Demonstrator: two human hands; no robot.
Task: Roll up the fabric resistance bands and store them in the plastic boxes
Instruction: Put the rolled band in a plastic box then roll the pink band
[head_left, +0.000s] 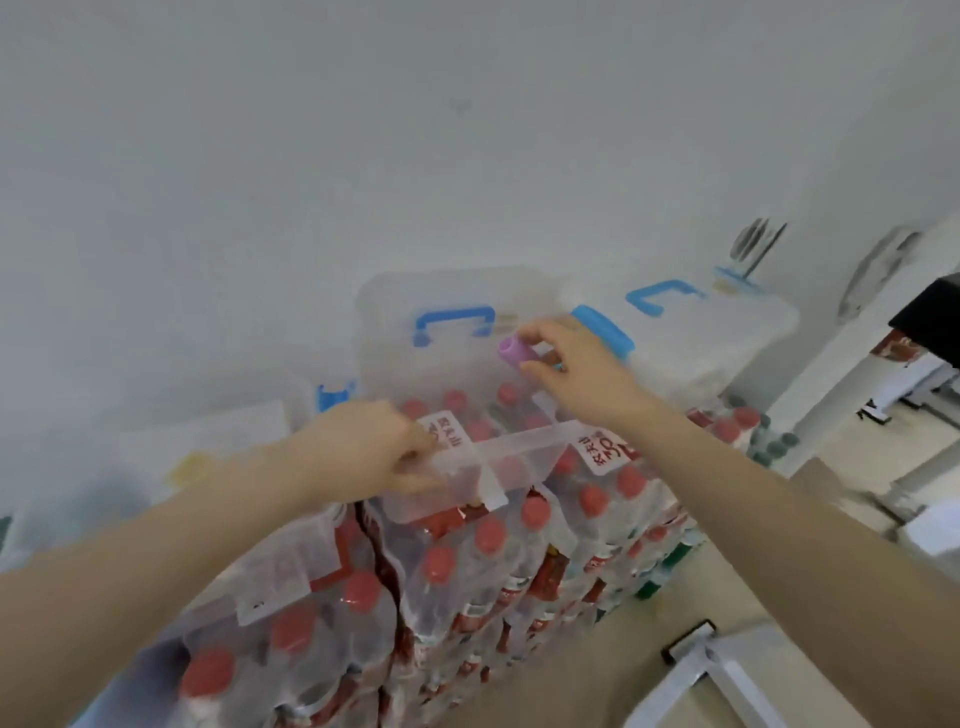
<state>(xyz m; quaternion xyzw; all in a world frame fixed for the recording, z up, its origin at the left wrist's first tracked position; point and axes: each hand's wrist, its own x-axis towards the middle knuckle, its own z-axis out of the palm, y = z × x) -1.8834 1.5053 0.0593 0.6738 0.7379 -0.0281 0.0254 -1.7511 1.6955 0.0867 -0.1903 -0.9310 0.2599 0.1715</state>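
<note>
Band roll (514, 352) in right hand (576, 369)

1. This looks like a storeroom or the back corner of an office.
2. Shrink-wrapped packs of red-capped water bottles (519, 561) are stacked several layers high against a bare white wall (363, 156).
3. Clear plastic boxes (691, 343) with blue handles sit on top of the stack.
4. The floor (644, 691) is pale beige, and white desk legs (841, 395) stand at the right.
</note>
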